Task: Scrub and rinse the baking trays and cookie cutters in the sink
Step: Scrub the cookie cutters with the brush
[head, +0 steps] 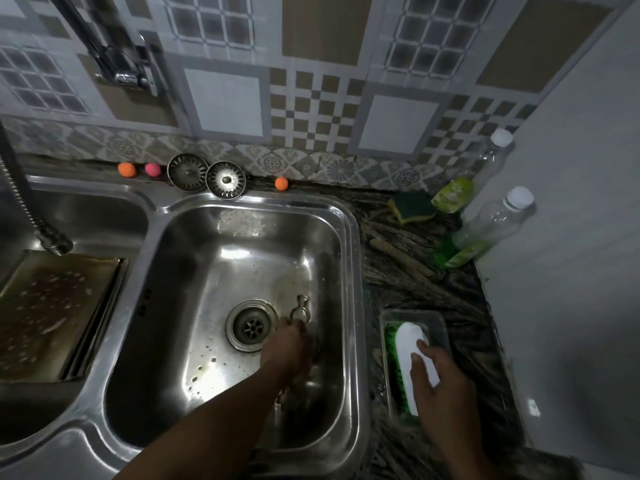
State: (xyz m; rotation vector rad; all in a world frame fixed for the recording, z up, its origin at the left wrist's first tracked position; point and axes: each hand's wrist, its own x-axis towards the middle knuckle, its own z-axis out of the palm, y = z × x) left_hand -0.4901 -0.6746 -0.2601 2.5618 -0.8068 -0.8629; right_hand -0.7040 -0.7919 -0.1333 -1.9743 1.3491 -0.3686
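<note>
Both forearms enter from the near edge. On the right, the right hand [441, 377] lies on the white back of a scrub brush [414, 367] with green bristles; the fingers curl over it, so I judge it is gripping. This brush rests in a clear plastic tray [440, 322] on the dark counter, its long axis running from near to far.

Reaching into the right basin of the sink [351, 237], the left hand [287, 344] has its fingertips at a small metal cookie cutter [300, 310] that lies on the bottom just right of the drain [251, 325]. Whether the fingers are already closed on it I cannot tell; they are blurred and dark.

So the cutter lies far and left of the brush, the left hand is much nearer to it, and the brush must probably travel left over the rim.

One soiled baking tray [52, 313] waits in the left basin, under the faucet hose [24, 202]
</note>
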